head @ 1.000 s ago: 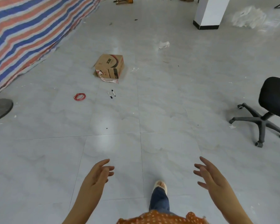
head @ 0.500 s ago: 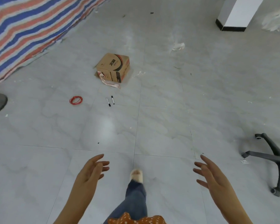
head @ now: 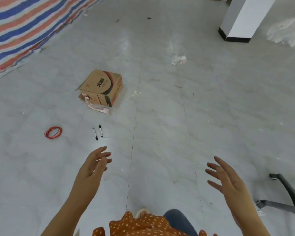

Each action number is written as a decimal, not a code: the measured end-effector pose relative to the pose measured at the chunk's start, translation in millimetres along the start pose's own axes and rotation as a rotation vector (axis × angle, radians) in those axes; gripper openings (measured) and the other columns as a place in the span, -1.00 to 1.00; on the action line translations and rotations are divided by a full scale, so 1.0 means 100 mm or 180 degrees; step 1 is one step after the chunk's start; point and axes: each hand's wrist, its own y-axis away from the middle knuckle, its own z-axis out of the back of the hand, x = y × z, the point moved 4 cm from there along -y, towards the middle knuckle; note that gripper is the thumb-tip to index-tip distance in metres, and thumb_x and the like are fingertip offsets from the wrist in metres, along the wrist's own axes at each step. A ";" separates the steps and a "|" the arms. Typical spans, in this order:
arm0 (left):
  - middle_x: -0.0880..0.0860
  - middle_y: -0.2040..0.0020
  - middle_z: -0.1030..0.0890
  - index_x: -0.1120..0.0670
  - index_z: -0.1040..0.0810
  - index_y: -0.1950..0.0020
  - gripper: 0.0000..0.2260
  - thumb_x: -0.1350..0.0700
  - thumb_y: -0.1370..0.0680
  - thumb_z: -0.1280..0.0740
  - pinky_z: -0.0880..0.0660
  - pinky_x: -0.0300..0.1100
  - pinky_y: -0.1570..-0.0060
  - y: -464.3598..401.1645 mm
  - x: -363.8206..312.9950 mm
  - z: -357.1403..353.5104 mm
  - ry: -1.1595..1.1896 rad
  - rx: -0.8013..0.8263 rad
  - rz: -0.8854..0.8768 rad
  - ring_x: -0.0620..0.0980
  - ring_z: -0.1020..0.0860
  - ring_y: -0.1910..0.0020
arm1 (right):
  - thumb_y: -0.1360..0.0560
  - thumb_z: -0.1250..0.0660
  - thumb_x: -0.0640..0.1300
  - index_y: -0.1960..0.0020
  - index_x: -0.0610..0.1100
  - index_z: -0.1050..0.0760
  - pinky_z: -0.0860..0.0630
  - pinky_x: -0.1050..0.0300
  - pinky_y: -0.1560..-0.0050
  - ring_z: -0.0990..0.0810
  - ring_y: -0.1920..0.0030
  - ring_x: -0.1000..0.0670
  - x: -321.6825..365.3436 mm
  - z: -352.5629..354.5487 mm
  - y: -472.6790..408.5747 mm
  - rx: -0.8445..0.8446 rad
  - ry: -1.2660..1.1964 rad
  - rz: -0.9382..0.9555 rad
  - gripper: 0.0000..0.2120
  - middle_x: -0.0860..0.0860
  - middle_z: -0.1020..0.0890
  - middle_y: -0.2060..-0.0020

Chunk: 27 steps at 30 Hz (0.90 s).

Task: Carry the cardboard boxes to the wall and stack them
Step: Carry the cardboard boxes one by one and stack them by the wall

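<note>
One brown cardboard box [head: 101, 87] with red and black print lies on the grey tiled floor, ahead and to the left, with loose tape trailing at its front. My left hand [head: 92, 169] is held out empty with relaxed fingers, well short of the box. My right hand [head: 228, 181] is also out in front, fingers spread, holding nothing.
A striped tarp [head: 20, 28] covers the far left. A red cord loop [head: 53, 132] and two markers [head: 97, 132] lie in front of the box. A white pillar [head: 243, 19] stands at the far right, crumpled paper [head: 178, 59] lies mid-floor, and an office chair base [head: 286, 198] is at my right.
I have walked forward: the box, cord and markers have come closer. The chair has slid to the lower right edge. Both hands stay empty and raised.
</note>
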 end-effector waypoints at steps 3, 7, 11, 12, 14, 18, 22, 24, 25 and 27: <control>-0.11 -0.05 -0.63 -0.14 -0.48 -0.17 -0.81 0.06 -0.59 -0.20 -0.52 -0.17 -0.04 -0.56 -0.05 -0.08 -0.0067 -0.0122 0.0067 -0.16 -0.60 -0.04 | 0.09 -0.26 0.66 -0.26 0.14 -0.41 -0.55 0.26 -0.06 -0.61 -0.09 0.11 0.10 -0.11 -0.64 0.0106 0.0028 -0.0155 0.04 0.12 -0.60 -0.11; -0.04 -0.09 -0.62 -0.12 -0.49 -0.17 -0.75 0.17 -0.61 -0.17 -0.54 -0.12 -0.02 -1.27 0.02 -0.24 -0.0113 -0.0324 0.0290 -0.14 -0.61 -0.04 | 0.18 -0.26 0.67 -0.28 0.07 -0.38 -0.56 0.06 -0.09 -0.58 -0.10 0.10 0.18 -0.29 -1.57 0.0405 0.0199 -0.0305 0.15 0.12 -0.58 -0.10; -0.04 -0.11 -0.61 -0.06 -0.49 -0.22 -0.76 0.14 -0.62 -0.16 -0.54 -0.01 -0.09 -2.10 -0.07 -0.53 -0.0017 -0.0661 0.0414 -0.06 -0.62 -0.04 | -0.21 -0.30 0.51 -0.27 0.11 -0.35 -0.50 0.01 -0.16 -0.57 -0.09 0.09 0.50 -0.42 -2.72 0.0616 0.0331 -0.0184 -0.23 0.08 -0.57 -0.13; -0.04 -0.10 -0.61 -0.04 -0.49 -0.23 -0.76 0.14 -0.62 -0.16 -0.54 0.01 -0.11 -2.31 -0.12 -0.61 0.0023 -0.0728 0.0460 -0.04 -0.61 -0.05 | -0.44 -0.28 0.29 -0.26 0.12 -0.35 -0.50 0.04 -0.14 -0.57 -0.10 0.09 0.61 -0.43 -3.02 0.0617 0.0375 -0.0122 -0.53 0.04 -0.57 -0.17; -0.06 -0.04 -0.64 -0.08 -0.52 -0.19 -0.79 0.12 -0.62 -0.20 -0.56 -0.03 -0.06 -2.73 -0.29 -0.81 0.0158 -0.0811 0.0477 -0.03 -0.62 -0.05 | -0.60 -0.16 -0.07 -0.26 0.11 -0.37 -0.52 0.11 -0.08 -0.58 -0.11 0.08 0.85 -0.42 -3.65 0.0578 0.0456 0.0069 -0.75 0.02 -0.58 -0.17; -0.03 -0.09 -0.62 -0.15 -0.51 -0.12 -0.78 0.16 -0.62 -0.18 -0.53 0.04 -0.13 -3.45 -0.56 -1.08 0.0214 -0.0929 0.0516 -0.01 -0.60 -0.06 | -0.61 -0.16 -0.17 -0.24 0.15 -0.38 -0.58 0.03 -0.10 -0.59 -0.11 0.08 1.35 -0.57 -4.81 0.0697 0.0769 0.0380 -0.71 0.11 -0.58 -0.14; -0.12 -0.07 -0.61 -0.38 -0.52 -0.03 -0.84 -0.24 -0.47 -0.27 -0.53 -0.07 -0.07 -3.85 -0.65 -0.99 0.0205 -0.1262 0.0734 -0.09 -0.62 -0.03 | -0.60 -0.20 -0.14 -0.13 0.38 -0.39 -0.46 -0.13 -0.26 -0.59 -0.12 0.13 1.63 -1.03 -5.70 0.1066 0.1143 0.0437 -0.63 0.32 -0.58 -0.09; -0.14 0.01 -0.64 -0.43 -0.52 0.03 -0.83 -0.21 -0.40 -0.28 -0.52 -0.12 -0.01 -4.05 -0.59 -0.86 0.0205 -0.1494 0.0867 -0.13 -0.62 -0.01 | -0.60 -0.20 -0.12 -0.11 0.41 -0.40 -0.45 -0.10 -0.24 -0.59 -0.13 0.15 1.70 -1.34 -6.02 0.1227 0.1265 0.0415 -0.62 0.37 -0.56 -0.10; -0.11 0.02 -0.65 -0.36 -0.54 0.00 -0.84 -0.09 -0.49 -0.31 -0.52 -0.09 -0.01 -4.19 -0.56 -0.78 0.0229 -0.1598 0.0899 -0.08 -0.63 -0.01 | -0.59 -0.21 -0.10 -0.12 0.41 -0.39 -0.46 -0.11 -0.24 -0.58 -0.13 0.15 1.75 -1.53 -6.16 0.1280 0.1305 0.0411 -0.64 0.38 -0.56 -0.10; -0.07 0.03 -0.66 -0.18 -0.51 -0.08 -0.85 0.03 -0.55 -0.31 -0.52 0.00 -0.06 -4.52 -0.52 -0.65 0.0284 -0.1753 0.0976 -0.04 -0.63 -0.02 | -0.59 -0.21 -0.09 -0.15 0.38 -0.38 -0.47 -0.15 -0.24 -0.58 -0.14 0.13 1.82 -1.92 -6.43 0.1362 0.1325 0.0443 -0.66 0.40 -0.55 -0.09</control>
